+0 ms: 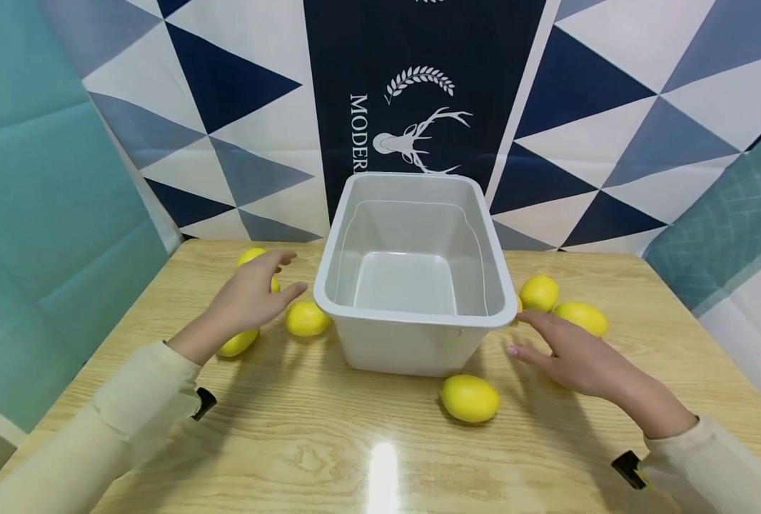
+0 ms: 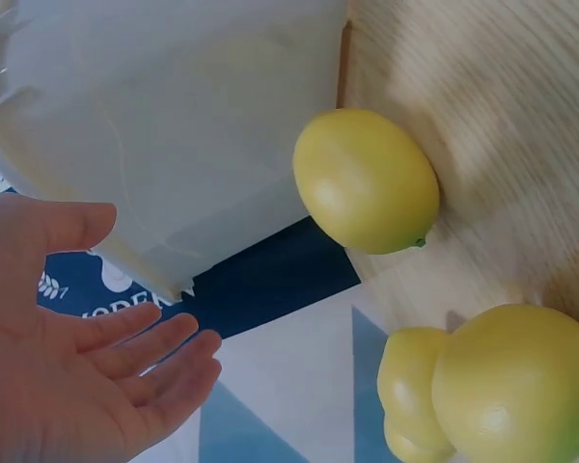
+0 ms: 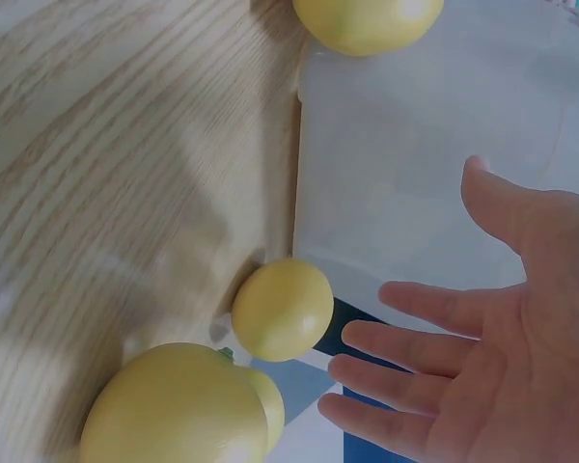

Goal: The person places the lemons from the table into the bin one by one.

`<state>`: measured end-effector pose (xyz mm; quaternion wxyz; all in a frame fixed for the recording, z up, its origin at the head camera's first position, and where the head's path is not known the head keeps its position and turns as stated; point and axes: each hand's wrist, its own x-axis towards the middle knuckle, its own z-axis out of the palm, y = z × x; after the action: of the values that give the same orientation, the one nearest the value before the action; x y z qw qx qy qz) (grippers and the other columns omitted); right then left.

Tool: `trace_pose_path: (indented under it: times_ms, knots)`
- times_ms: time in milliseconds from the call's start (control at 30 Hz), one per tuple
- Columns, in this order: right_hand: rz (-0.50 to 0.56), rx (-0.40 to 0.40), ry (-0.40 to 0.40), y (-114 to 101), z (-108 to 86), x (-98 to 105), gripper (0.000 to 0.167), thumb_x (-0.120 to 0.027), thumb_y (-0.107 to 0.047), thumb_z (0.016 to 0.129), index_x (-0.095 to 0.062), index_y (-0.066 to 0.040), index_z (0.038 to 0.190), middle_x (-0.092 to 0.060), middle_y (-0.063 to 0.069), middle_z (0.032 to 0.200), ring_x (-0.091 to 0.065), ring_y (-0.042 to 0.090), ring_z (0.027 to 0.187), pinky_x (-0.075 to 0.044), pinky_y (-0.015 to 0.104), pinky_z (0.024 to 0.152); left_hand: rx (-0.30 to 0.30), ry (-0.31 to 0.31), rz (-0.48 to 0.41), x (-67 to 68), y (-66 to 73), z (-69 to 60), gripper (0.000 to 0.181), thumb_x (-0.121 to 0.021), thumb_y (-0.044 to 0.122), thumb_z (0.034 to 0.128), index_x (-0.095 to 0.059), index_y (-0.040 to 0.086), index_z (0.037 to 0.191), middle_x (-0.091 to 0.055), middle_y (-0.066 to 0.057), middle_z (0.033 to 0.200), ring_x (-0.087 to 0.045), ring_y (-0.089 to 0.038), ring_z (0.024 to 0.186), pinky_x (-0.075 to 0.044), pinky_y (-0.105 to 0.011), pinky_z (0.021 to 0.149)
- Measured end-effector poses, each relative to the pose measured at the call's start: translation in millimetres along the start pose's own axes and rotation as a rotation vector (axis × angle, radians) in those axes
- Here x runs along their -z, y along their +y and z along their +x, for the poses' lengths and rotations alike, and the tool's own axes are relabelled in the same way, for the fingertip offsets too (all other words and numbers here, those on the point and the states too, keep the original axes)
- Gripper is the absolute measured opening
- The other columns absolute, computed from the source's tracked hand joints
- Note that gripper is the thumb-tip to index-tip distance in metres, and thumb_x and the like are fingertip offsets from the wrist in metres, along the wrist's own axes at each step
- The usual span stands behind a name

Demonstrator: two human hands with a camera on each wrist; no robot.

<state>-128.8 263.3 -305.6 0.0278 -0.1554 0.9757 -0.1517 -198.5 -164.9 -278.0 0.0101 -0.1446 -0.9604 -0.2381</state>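
Remotely, I saw the pale tub point(image 1: 402, 348) standing between the left hand point(image 1: 248, 294), uncurled near yellow lemons point(image 1: 306, 319), and the right hand point(image 1: 576, 357), also uncurled, near the tub's front corner; another lemon point(image 1: 470, 398) lay in front.

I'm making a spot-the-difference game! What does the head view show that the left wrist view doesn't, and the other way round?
Only the head view shows the right grip, the tub's floor, the front lemon and the right-side lemons.

Only the left wrist view shows the left palm and green lemon tips.

Both show the left grip, the tub, the lemon just left of it, the table and the patterned backdrop.
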Motion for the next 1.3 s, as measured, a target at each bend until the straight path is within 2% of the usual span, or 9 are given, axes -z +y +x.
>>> trace_pose_path:
  times_ms: [200, 400, 633, 767, 867, 1000, 1133, 1300]
  knots:
    - [0.004, 0.02, -0.009, -3.9, -2.7, 2.0, 0.067, -0.054, -0.053, 0.092, -0.046, -0.008, 0.141, -0.053, 0.021, 0.14, -0.048, 0.046, 0.127, -0.043, 0.064, 0.098, -0.004, -0.025, -0.062, 7.1, 2.9, 4.3, 0.054, -0.05, 0.034, 0.0987, -0.04, 0.004, 0.142, -0.051, -0.019, 0.139, -0.051, -0.038, 0.126, -0.045, -0.057, 0.103]
    - [-0.015, 0.068, -0.001, -8.7, -5.8, 2.6, 0.064, -0.056, -0.05, 0.092, -0.048, -0.008, 0.14, -0.054, 0.021, 0.138, -0.052, 0.044, 0.124, -0.046, 0.062, 0.096, -0.007, -0.034, -0.091, 12.7, 6.0, 8.0, 0.049, -0.042, 0.031, 0.1019, -0.041, 0.002, 0.141, -0.054, -0.021, 0.135, -0.055, -0.038, 0.122, -0.05, -0.052, 0.099]
    - [-0.075, 0.09, 0.017, -15.7, -9.1, 0.8, 0.064, -0.06, -0.049, 0.09, -0.052, -0.004, 0.134, -0.054, 0.022, 0.135, -0.051, 0.046, 0.123, -0.046, 0.061, 0.096, 0.063, -0.142, -0.207, 17.2, 13.5, 10.1, 0.045, -0.039, 0.032, 0.1029, -0.041, 0.012, 0.143, -0.05, -0.016, 0.14, -0.052, -0.035, 0.124, -0.052, -0.047, 0.095]
    - [-0.078, 0.105, 0.019, -19.2, -11.0, 0.2, 0.067, -0.06, -0.053, 0.089, -0.052, -0.004, 0.134, -0.054, 0.021, 0.135, -0.051, 0.045, 0.123, -0.046, 0.061, 0.096, 0.072, -0.173, -0.243, 19.0, 19.6, 12.2, 0.045, -0.038, 0.033, 0.103, -0.04, 0.011, 0.143, -0.054, -0.016, 0.135, -0.055, -0.033, 0.119, -0.053, -0.04, 0.088]
    - [-0.073, 0.103, 0.013, -22.9, -12.3, -1.6, 0.067, -0.06, -0.054, 0.088, -0.052, -0.006, 0.135, -0.053, 0.019, 0.136, -0.05, 0.042, 0.124, -0.046, 0.06, 0.096, 0.077, -0.183, -0.278, 20.9, 24.5, 14.6, 0.047, -0.036, 0.036, 0.1034, -0.038, 0.009, 0.142, -0.053, -0.016, 0.135, -0.056, -0.033, 0.119, -0.052, -0.041, 0.093]
    - [-0.074, 0.106, -0.007, -28.0, -13.7, -4.9, 0.067, -0.059, -0.056, 0.088, -0.052, -0.008, 0.135, -0.052, 0.017, 0.137, -0.052, 0.038, 0.124, -0.05, 0.056, 0.094, 0.098, -0.215, -0.375, 22.7, 29.2, 20.5, 0.052, -0.034, 0.039, 0.1038, -0.033, 0.005, 0.144, -0.05, -0.018, 0.139, -0.055, -0.033, 0.124, -0.048, -0.044, 0.104]
    - [-0.074, 0.117, -0.029, -32.3, -14.2, -5.4, 0.068, -0.057, -0.058, 0.088, -0.053, -0.009, 0.135, -0.052, 0.017, 0.137, -0.054, 0.038, 0.122, -0.052, 0.055, 0.092, 0.131, -0.245, -0.458, 25.0, 32.1, 28.4, 0.054, -0.034, 0.038, 0.1039, -0.031, 0.003, 0.145, -0.048, -0.02, 0.14, -0.053, -0.034, 0.126, -0.048, -0.044, 0.105]
    - [-0.052, 0.121, -0.061, -36.7, -14.8, -6.1, 0.068, -0.056, -0.058, 0.088, -0.051, -0.01, 0.136, -0.05, 0.02, 0.138, -0.054, 0.039, 0.123, -0.051, 0.055, 0.092, 0.166, -0.253, -0.538, 27.7, 36.5, 41.6, 0.055, -0.037, 0.037, 0.1033, -0.032, 0.0, 0.144, -0.047, -0.021, 0.14, -0.053, -0.034, 0.127, -0.047, -0.043, 0.106]
